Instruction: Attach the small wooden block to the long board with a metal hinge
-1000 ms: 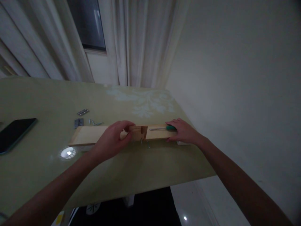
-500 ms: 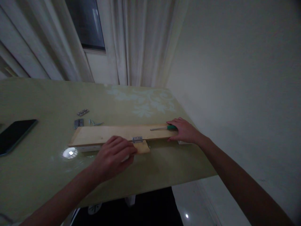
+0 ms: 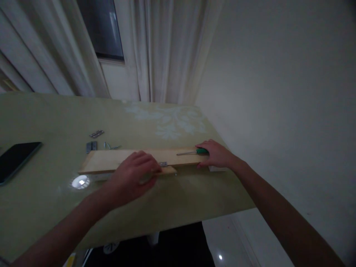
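Note:
A long pale wooden board (image 3: 105, 160) lies across the table on white supports. At its near edge a small metal hinge (image 3: 163, 164) joins it to a small wooden piece (image 3: 168, 170), which is tilted up. My left hand (image 3: 136, 176) is closed on this small piece and hides its left part and some of the hinge. My right hand (image 3: 218, 154) grips the right end of the board, thumb at the near edge and fingers at the far edge. A screwdriver (image 3: 191, 151) with a green handle lies on the board, its handle end under my right hand.
Loose hinges (image 3: 91, 147) and several screws (image 3: 111, 146) lie behind the board's left end. Another metal hinge (image 3: 96, 134) is further back. A dark phone (image 3: 19, 160) rests at the left. A wall (image 3: 278, 104) borders the table's right side.
My left hand has raised the near edge of the small wooden piece, turning it up about the hinge. My right hand keeps its grip on the board. The view has shifted slightly.

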Available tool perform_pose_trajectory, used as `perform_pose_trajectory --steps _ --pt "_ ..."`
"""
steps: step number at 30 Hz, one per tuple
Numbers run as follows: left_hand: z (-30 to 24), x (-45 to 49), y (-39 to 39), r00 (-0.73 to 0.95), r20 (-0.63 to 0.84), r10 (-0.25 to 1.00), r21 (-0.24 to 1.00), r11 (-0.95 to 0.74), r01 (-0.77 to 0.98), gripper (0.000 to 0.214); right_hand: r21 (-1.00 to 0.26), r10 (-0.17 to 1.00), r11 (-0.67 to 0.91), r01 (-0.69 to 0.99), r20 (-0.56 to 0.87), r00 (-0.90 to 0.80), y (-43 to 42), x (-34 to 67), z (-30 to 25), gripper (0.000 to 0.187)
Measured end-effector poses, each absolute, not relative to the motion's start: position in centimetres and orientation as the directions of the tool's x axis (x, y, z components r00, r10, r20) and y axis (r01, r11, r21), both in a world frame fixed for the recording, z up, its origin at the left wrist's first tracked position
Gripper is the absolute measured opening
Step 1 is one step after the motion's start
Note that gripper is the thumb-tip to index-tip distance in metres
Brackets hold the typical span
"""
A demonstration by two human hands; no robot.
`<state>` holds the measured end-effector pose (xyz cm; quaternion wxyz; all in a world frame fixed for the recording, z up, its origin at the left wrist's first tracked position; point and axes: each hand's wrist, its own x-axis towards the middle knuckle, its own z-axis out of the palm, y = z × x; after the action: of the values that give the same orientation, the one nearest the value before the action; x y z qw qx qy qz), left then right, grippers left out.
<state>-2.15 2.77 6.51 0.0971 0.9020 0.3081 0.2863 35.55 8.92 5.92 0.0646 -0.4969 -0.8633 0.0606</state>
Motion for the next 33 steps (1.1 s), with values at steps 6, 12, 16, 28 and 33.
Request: perform_pose_trajectory --steps 6,12,16,28,33 --pt "2.8 -3.1 -2.0 0.717 0.480 0.505 -0.010 -0.815 0.580 0.025 -0.173 0.864 0.502 0.847 0.060 -0.500 8.9 35.5 6.1 0.081" --pt "2.4 -2.7 -1.5 0.738 0.551 0.390 -0.187 -0.804 0.565 0.039 -0.154 0.859 0.511 0.846 0.065 -0.507 8.9 35.4 6.2 0.079" --pt "3.9 -2.2 -0.9 0.768 0.596 0.233 -0.248 -0.857 0.452 0.035 -0.141 0.861 0.508 0.850 0.059 -0.505 8.8 35.4 6.2 0.082" --pt "7.3 -0.7 6.6 0.363 0.389 0.846 0.621 -0.533 0.575 0.033 -0.140 0.865 0.502 0.853 0.071 -0.497 8.6 35.4 6.1 0.079" --pt "6.5 -1.7 2.3 0.628 0.565 0.535 0.277 -0.840 0.467 0.010 -0.136 0.868 0.497 0.857 0.077 -0.490 8.2 35.2 6.1 0.080"
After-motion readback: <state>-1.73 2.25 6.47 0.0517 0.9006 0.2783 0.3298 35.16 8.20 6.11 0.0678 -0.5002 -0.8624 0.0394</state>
